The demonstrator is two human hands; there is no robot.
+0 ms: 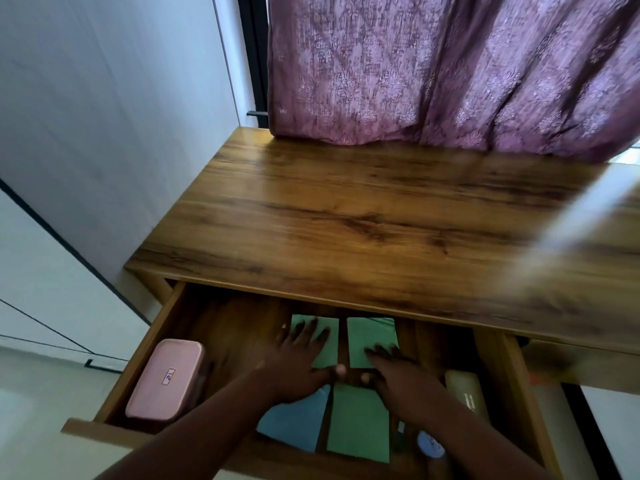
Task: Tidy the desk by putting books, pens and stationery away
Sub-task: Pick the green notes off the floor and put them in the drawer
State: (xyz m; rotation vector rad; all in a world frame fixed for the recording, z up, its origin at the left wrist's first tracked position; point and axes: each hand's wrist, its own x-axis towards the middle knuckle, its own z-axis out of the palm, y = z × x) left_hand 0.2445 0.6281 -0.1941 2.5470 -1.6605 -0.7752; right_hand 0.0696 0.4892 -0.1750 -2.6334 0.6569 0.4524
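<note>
The wooden desk's drawer (138,362) stands pulled out. Inside lie green books (360,424) and a blue book (298,420), laid flat side by side. My left hand (298,362) rests flat with spread fingers on the far left green book (327,344). On the far right green book (367,337) my right hand (394,372) lies flat in the same way. A pink pencil case (164,379) sits at the drawer's left end. A beige case (465,393) lies at the right end, and a small round blue-white object (429,445) near the front right.
The desk top (363,216) is bare wood. A purple patterned curtain (450,71) hangs over its far edge. White wardrobe panels (86,116) stand to the left. A blurred pale streak (571,223) crosses the right side of the desk.
</note>
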